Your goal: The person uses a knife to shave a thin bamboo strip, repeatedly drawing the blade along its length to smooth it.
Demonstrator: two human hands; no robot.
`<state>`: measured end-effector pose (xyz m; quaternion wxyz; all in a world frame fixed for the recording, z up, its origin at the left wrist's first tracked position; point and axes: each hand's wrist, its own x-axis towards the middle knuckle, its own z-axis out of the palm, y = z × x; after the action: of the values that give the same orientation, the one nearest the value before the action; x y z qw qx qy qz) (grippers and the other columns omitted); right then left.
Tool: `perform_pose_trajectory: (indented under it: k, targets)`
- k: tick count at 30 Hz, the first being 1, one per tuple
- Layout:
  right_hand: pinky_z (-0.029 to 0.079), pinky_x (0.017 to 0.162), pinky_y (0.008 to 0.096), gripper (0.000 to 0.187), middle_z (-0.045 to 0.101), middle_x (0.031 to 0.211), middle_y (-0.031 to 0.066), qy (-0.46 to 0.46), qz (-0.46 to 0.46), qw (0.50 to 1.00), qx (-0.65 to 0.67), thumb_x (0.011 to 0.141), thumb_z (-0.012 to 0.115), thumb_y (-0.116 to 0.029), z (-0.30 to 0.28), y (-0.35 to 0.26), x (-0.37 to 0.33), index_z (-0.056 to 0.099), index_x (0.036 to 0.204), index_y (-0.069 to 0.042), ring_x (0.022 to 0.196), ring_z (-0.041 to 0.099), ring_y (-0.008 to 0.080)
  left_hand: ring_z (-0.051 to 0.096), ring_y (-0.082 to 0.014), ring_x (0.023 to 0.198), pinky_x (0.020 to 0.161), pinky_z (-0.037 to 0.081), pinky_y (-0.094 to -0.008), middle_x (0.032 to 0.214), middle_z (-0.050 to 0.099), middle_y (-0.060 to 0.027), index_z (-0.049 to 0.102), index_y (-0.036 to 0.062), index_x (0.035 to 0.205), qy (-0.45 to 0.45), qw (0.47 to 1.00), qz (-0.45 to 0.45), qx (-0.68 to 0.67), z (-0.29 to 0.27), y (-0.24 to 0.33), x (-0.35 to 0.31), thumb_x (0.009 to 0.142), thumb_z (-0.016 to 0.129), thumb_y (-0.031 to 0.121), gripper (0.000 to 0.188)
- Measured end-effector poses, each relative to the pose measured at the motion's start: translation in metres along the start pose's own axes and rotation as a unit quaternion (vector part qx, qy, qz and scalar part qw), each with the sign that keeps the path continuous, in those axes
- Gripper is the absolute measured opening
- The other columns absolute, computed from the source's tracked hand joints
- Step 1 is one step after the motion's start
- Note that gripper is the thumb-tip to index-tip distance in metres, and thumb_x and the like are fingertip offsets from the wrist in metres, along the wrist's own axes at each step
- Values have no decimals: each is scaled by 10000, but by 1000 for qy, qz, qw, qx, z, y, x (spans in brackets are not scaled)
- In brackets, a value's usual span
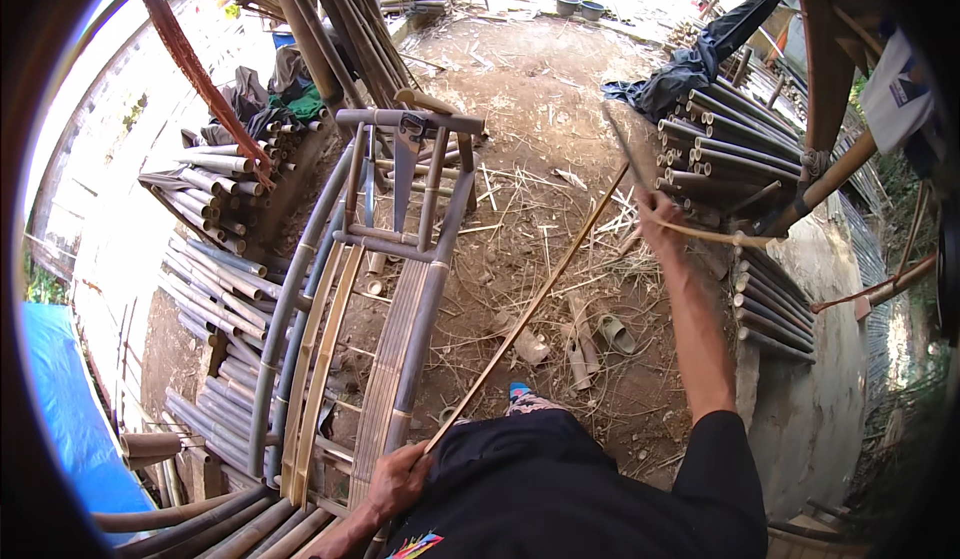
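My left hand (400,477), low beside my lap, is closed around the near end of a long thin bamboo strip (530,321). The strip slants up and away to the right, its far end close to my right hand. My right arm reaches forward, and my right hand (660,224), slightly blurred, grips a knife (622,139). Its narrow dark blade points away and a little left, while the long pale handle sticks out to the right. Left of the strip stands a bamboo bench frame (437,269) with slats, and a handsaw (404,174) hangs from its top bar.
Bamboo poles (215,289) lie stacked left of the frame. More cut poles (735,144) are piled at the right, under a dark cloth (700,64). Shavings and offcuts litter the dirt floor (520,79). A sandal (615,333) lies ahead of me; a blue tarp (75,409) is far left.
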<state>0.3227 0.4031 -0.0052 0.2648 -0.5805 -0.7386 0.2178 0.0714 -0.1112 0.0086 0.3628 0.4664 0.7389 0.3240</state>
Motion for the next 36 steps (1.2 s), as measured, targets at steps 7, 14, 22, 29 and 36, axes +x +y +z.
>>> perform_pose_trajectory:
  k: [7,14,22,29,36]
  targets:
    - [445,525,431,756,621,657,97,48,-35,998,-14,896,319,-735,-8,-30,-13,610,769,-49,610,630,275,495,-57,497,452,408,-211,644,545,5,499,24,1338,-54,948,-142,-279,-18,-3,22,1017,460,292,420]
    - [521,455,393,596,582,604,110,-99,-459,883,30,933,409,-633,83,-143,-191,536,809,-63,512,613,244,366,-44,400,355,291,-195,594,461,16,465,-7,1348,-26,890,-103,-444,-6,55,128,1015,478,244,418]
    - [504,458,384,583,594,637,97,-117,-456,879,74,928,418,-636,68,-154,-201,524,791,-80,502,603,221,354,-24,412,360,277,-184,562,411,55,509,19,1320,-17,918,-30,-396,-1,61,119,1011,495,264,395]
    - [463,411,356,528,537,564,63,-115,-405,902,98,947,439,-585,66,-139,-191,509,755,-98,443,534,185,352,-22,489,428,291,-187,617,415,65,471,23,1375,-27,901,-62,-428,-1,75,106,1010,504,240,426]
    - [428,325,314,534,494,536,1,-114,-207,970,55,963,373,-596,60,-107,-139,504,804,-104,400,458,96,364,-23,509,446,306,-191,631,423,60,454,7,1383,-56,904,-90,-415,7,72,72,1008,507,234,442]
